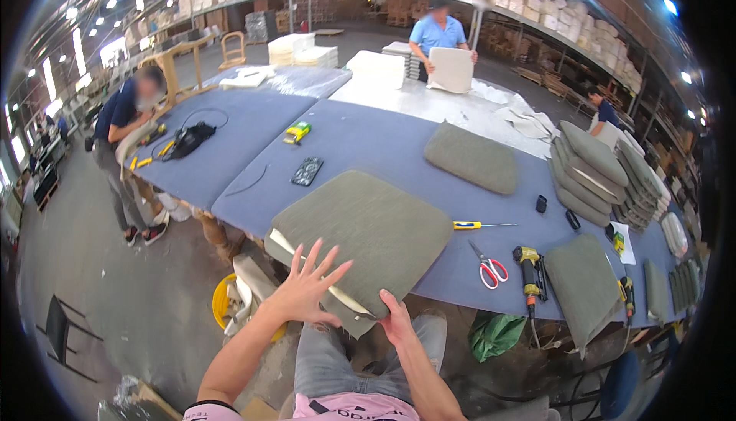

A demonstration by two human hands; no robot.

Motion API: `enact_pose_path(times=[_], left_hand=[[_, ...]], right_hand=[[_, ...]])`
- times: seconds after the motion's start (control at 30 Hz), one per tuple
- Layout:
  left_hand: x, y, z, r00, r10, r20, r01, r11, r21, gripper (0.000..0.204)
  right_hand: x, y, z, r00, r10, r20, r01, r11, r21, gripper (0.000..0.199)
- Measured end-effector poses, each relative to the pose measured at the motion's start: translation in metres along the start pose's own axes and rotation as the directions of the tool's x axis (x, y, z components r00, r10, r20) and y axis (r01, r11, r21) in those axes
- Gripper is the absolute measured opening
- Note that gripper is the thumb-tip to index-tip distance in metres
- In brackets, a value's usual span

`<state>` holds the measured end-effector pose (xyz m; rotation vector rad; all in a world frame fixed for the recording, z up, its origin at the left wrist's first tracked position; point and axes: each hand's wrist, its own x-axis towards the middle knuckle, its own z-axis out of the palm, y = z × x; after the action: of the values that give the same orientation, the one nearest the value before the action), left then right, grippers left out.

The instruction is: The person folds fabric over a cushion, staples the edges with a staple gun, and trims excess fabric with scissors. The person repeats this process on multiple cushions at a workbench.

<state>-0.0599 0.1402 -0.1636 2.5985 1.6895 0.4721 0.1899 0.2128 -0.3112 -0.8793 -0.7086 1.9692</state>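
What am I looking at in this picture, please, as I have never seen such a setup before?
There is no robot here: a person is working with two bare hands. This single picture comes from a wide fisheye camera worn on their head, looking down, so straight edges bend near the rim.

The right hand grips the near corner of a grey-green cushion. The left hand is spread open over its near edge, where pale padding shows; whether it touches is hard to tell.

On the blue table around it lie scissors, a screwdriver, a power tool and more cushions. Other people work farther off.
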Motion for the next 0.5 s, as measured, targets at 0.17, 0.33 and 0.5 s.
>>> enact_pose_path(times=[0.17, 0.33, 0.5], left_hand=[[0.004, -0.036, 0.029, 0.978, 0.063, -0.199, 0.015, 0.929, 0.369, 0.095], [0.064, -0.004, -0.042, 0.816, 0.373, -0.442, -0.301, 0.926, 0.227, 0.062], [0.119, 0.017, -0.049, 0.736, 0.359, -0.574, -0.289, 0.933, 0.213, 0.045]], right_hand=[[-0.003, -0.038, 0.024, 0.989, 0.006, 0.151, -0.018, 0.997, 0.080, 0.064], [-0.082, -0.098, 0.059, 0.999, -0.027, 0.044, 0.003, 0.879, 0.477, 0.056], [-0.097, -0.126, 0.004, 0.937, -0.266, 0.228, 0.228, 0.957, 0.181, 0.061]])
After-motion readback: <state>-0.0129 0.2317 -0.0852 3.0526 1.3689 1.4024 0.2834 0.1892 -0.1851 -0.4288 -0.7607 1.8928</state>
